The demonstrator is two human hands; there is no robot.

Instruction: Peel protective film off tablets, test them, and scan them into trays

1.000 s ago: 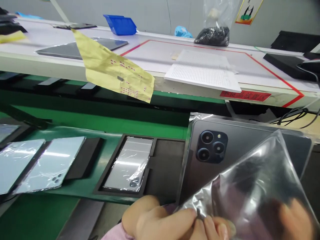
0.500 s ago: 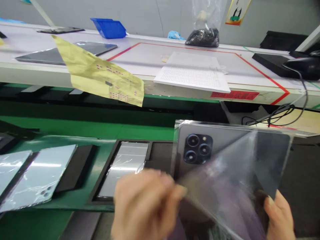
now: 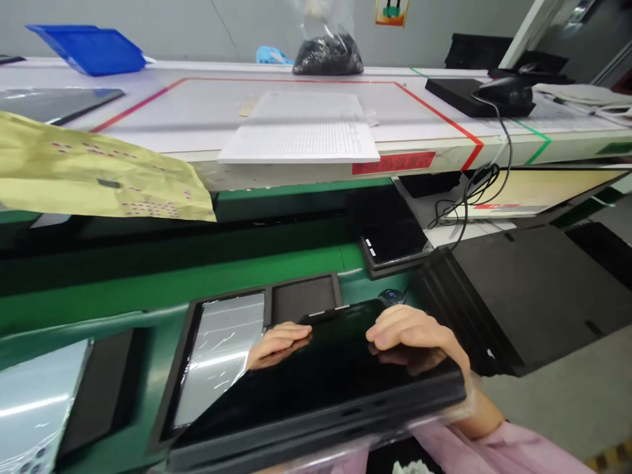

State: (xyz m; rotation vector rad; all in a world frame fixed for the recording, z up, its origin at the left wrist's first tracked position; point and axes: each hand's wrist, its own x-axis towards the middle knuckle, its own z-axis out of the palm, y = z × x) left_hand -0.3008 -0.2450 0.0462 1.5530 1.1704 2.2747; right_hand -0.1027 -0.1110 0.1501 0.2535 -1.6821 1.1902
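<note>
One glossy black rectangular tablet (image 3: 326, 382) is held tilted, screen upward, at the lower centre, in front of a dark-grey foam tray with two compartments (image 3: 303, 299). Its left edge is grasped by the left hand (image 3: 281, 342) and its right edge by the right hand (image 3: 415, 332), with fingers curled over the screen; where the thumbs are placed cannot be told. Clear plastic film (image 3: 467, 403) is seen at the near right corner. Inside the tray's left compartment, a silver film-wrapped slab (image 3: 228, 349) is laid.
</note>
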